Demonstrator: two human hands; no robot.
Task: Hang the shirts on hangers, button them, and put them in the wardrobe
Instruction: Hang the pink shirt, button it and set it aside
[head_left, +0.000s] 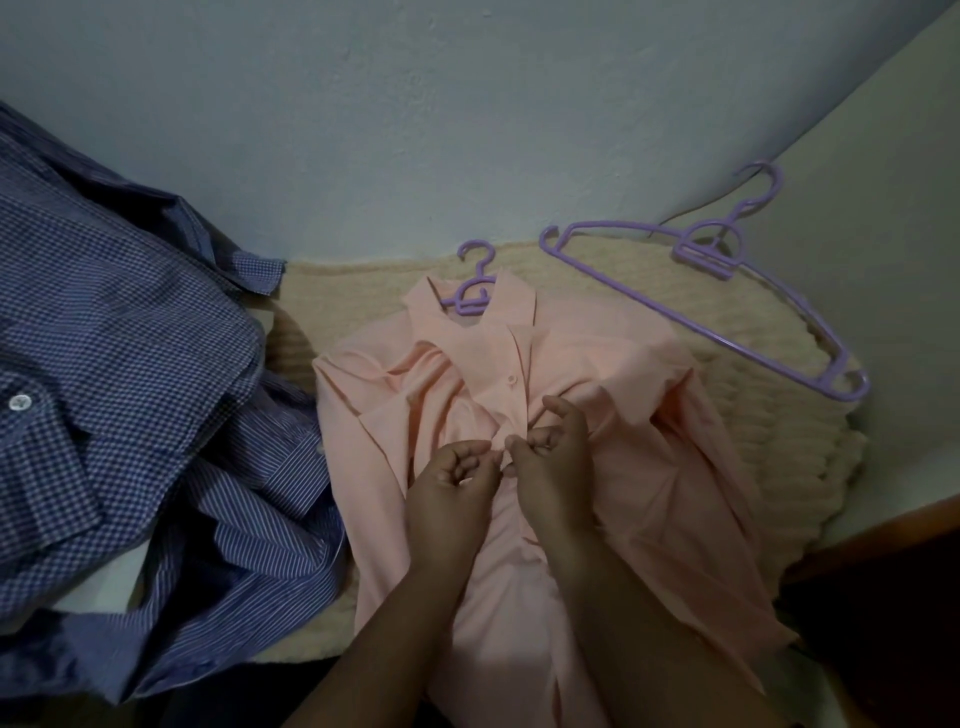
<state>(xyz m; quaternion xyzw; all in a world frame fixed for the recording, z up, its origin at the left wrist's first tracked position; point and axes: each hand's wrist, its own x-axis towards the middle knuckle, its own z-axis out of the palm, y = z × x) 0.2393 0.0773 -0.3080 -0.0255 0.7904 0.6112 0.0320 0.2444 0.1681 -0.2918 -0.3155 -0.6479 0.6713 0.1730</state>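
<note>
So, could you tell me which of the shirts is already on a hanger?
The pink shirt: a purple hanger's hook sticks out of its collar, and both hands pinch its front. The checked shirt and striped shirt lie loose at left.

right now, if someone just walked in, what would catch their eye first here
The pink shirt in the middle, already on a purple hanger, with the left hand and right hand pinching its front placket below a button. Next, the heap of blue checked and striped shirts on the left, and the spare purple hangers lying on the cream blanket at right.
</note>
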